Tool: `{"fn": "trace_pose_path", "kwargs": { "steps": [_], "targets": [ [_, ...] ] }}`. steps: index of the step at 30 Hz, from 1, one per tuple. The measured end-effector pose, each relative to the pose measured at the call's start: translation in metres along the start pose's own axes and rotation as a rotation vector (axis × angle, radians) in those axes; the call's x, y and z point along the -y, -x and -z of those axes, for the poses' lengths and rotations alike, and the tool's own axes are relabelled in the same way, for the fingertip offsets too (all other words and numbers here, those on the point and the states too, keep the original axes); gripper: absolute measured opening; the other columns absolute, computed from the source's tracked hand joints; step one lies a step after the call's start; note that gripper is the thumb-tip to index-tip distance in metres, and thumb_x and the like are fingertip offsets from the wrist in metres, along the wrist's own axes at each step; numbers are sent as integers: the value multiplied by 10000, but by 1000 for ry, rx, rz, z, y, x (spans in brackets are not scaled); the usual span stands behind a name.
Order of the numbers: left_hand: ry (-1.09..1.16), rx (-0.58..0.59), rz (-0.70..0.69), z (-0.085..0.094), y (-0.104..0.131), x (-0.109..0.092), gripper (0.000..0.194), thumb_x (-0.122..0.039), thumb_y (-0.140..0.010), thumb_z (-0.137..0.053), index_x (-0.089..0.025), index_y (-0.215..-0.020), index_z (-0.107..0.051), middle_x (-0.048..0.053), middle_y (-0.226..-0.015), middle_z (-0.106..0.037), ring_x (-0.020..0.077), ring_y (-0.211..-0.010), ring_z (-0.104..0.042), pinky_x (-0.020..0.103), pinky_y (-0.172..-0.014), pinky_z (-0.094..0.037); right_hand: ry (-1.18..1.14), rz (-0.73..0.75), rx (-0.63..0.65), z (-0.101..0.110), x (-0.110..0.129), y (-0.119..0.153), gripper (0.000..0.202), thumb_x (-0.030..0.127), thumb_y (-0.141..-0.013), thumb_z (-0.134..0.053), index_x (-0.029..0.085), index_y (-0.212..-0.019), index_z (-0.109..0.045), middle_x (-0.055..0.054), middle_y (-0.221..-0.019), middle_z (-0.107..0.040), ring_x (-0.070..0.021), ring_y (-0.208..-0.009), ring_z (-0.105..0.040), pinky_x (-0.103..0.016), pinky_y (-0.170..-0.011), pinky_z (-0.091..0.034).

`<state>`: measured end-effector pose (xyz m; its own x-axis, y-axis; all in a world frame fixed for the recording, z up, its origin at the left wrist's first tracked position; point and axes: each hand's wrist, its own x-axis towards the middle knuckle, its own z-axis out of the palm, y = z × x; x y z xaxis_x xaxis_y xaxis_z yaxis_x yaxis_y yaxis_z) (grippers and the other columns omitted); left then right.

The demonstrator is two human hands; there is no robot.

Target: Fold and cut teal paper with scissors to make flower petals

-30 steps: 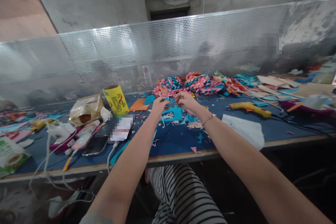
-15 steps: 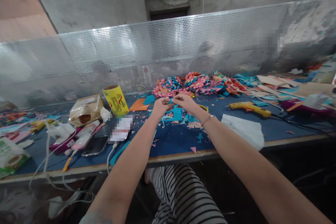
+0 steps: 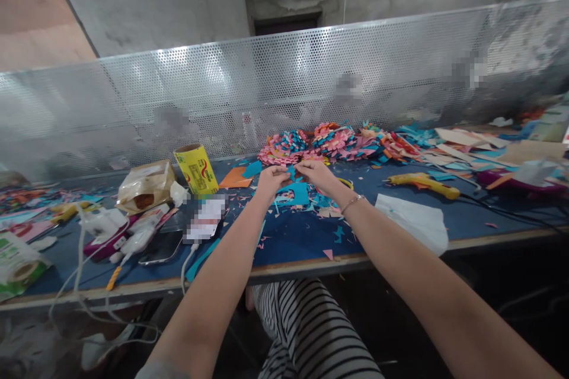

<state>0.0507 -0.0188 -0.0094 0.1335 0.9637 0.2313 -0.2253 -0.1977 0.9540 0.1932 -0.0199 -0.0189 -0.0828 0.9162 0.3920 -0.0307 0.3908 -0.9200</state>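
Note:
Between my fingertips is a small blue paper piece [image 3: 293, 174], held above the table. My left hand [image 3: 272, 181] pinches its left side, and my right hand [image 3: 316, 174] grips its right side. Its exact shape is too small to make out. Just below lie a larger blue sheet with cut-outs [image 3: 300, 194] and many blue and pink scraps. Behind my hands, bundles of pink, blue and orange paper pieces [image 3: 284, 148] are heaped against the perforated metal screen.
To the right lie a yellow glue gun [image 3: 424, 183] with a black cord and a white sheet [image 3: 413, 222]. On the left stand a yellow box [image 3: 195, 170] and an opened brown bag [image 3: 146, 188], near a phone [image 3: 160, 247] and tangled white cables.
More of the blue paper piece now shows between my fingers, and my hands have shifted very slightly. The things on the table stay where they were.

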Motion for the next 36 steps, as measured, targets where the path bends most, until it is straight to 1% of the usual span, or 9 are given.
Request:
{"fn": "trace_pose_path", "kwargs": {
  "steps": [4, 6, 10, 13, 16, 21, 26, 31, 36],
  "targets": [
    [-34, -2, -29, 1, -1, 1, 293, -207, -424, -773, -137, -634, -580, -27, -542, -569, 95, -538, -552, 282, -614, -496, 114, 70, 2, 2, -2, -1, 202, 354, -610, -658, 174, -691, -615, -6, -653, -587, -118, -634, -530, -250, -592, -433],
    [-77, -1, -56, 2, -2, 2, 276, -226, -454, -758, -140, -665, -603, -28, -543, -561, 91, -530, -539, 269, -599, -479, 187, 98, -5, 3, -4, -2, 173, 325, -615, -647, 172, -680, -598, 2, -637, -576, -114, -621, -518, -248, -587, -427],
    [-134, -13, -122, 4, -4, 4, 266, -244, -511, -730, -148, -734, -622, -20, -581, -573, 90, -544, -524, 242, -568, -444, 297, 86, 12, 2, -6, -2, 96, 254, -618, -611, 180, -641, -554, 17, -585, -550, -113, -573, -494, -251, -557, -398],
    [-140, -12, -113, 4, -4, 4, 255, -252, -532, -722, -148, -734, -607, -9, -606, -584, 99, -571, -534, 245, -575, -451, 332, 89, 44, 0, -7, -1, 102, 225, -604, -609, 188, -608, -514, 30, -562, -516, -108, -553, -470, -246, -539, -378],
    [-144, -3, -118, 3, -2, 4, 271, -255, -530, -728, -146, -733, -585, -6, -630, -586, 107, -591, -548, 262, -592, -472, 328, 109, 56, -1, -5, 1, 136, 240, -594, -622, 190, -614, -498, 36, -569, -495, -108, -566, -461, -245, -545, -378],
    [-175, 21, -184, 4, -2, 3, 327, -253, -503, -750, -142, -740, -554, -4, -651, -589, 110, -597, -561, 292, -617, -494, 270, 150, 0, -1, 1, 1, 136, 291, -622, -599, 187, -698, -555, 13, -644, -539, -125, -623, -497, -260, -582, -400],
    [-197, 41, -182, 4, -2, 3, 366, -222, -470, -767, -145, -749, -543, 2, -650, -598, 115, -581, -570, 296, -615, -493, 287, 193, -4, 1, 2, 0, 130, 304, -632, -589, 182, -677, -588, 7, -622, -550, -125, -598, -492, -275, -596, -395],
    [-198, 36, -174, 4, -2, 2, 324, -212, -460, -764, -137, -692, -550, -10, -607, -590, 107, -571, -567, 280, -614, -489, 256, 180, -8, 1, 1, 0, 156, 314, -607, -618, 172, -670, -599, 10, -604, -547, -113, -571, -478, -264, -569, -387],
    [-246, 58, -185, 7, -3, 3, 277, -213, -480, -751, -135, -666, -562, -15, -567, -578, 106, -549, -558, 260, -584, -476, 233, 169, -3, 2, 1, 0, 167, 311, -580, -651, 162, -641, -606, 16, -563, -538, -106, -545, -471, -255, -540, -383]
  ]
}}
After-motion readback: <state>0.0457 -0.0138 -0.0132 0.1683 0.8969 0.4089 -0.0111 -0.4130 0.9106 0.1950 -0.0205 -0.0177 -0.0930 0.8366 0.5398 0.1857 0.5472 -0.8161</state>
